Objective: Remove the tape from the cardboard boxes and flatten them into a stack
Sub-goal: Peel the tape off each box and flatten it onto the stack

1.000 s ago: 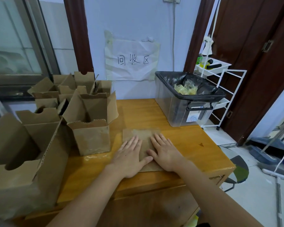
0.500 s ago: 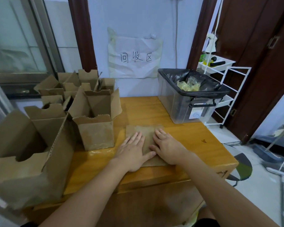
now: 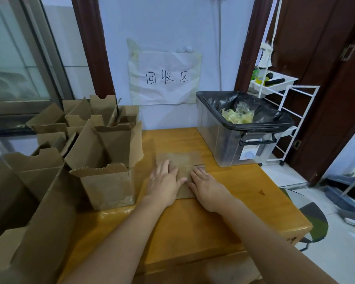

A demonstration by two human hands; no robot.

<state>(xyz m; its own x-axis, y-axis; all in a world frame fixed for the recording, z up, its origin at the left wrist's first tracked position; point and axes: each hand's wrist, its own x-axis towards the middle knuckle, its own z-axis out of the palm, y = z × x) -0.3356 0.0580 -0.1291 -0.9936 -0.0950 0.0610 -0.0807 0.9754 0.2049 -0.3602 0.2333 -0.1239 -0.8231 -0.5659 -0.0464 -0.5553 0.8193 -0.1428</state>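
1. Our fingers (image 3: 166, 167) lie stretched out flat, close together rather than spread, grasping nothing; both palms face down on the flattened cardboard box (image 3: 179, 160).
2. Our left hand (image 3: 164, 182) covers the near left part of that flat piece, and our right hand (image 3: 208, 187) rests on its near right edge, partly on the wood beside it. The two thumbs nearly meet in the middle.
3. The flattened cardboard box sits on the wooden table (image 3: 244, 181), roughly at the centre of its top, with its far end showing beyond our fingertips.
4. At our near left stands a large open box (image 3: 39, 201) at the table's corner, flaps up.
5. Just left of our left hand stands a smaller open cardboard box (image 3: 109, 181), upright, its four flaps raised.
6. Behind it, further left and back, we see a cluster of more open boxes (image 3: 80, 117), packed close against one another.
7. To the right, at the far right of the tabletop, sits a clear plastic bin (image 3: 230, 144) lined with a black bag; crumpled yellowish tape (image 3: 237, 116) lies inside it.
8. Beyond the bin stands a white wire rack (image 3: 291, 111) with a tray on top.
9. On the far wall hangs a paper sign (image 3: 165, 78) with handwritten characters, above the table's back edge.
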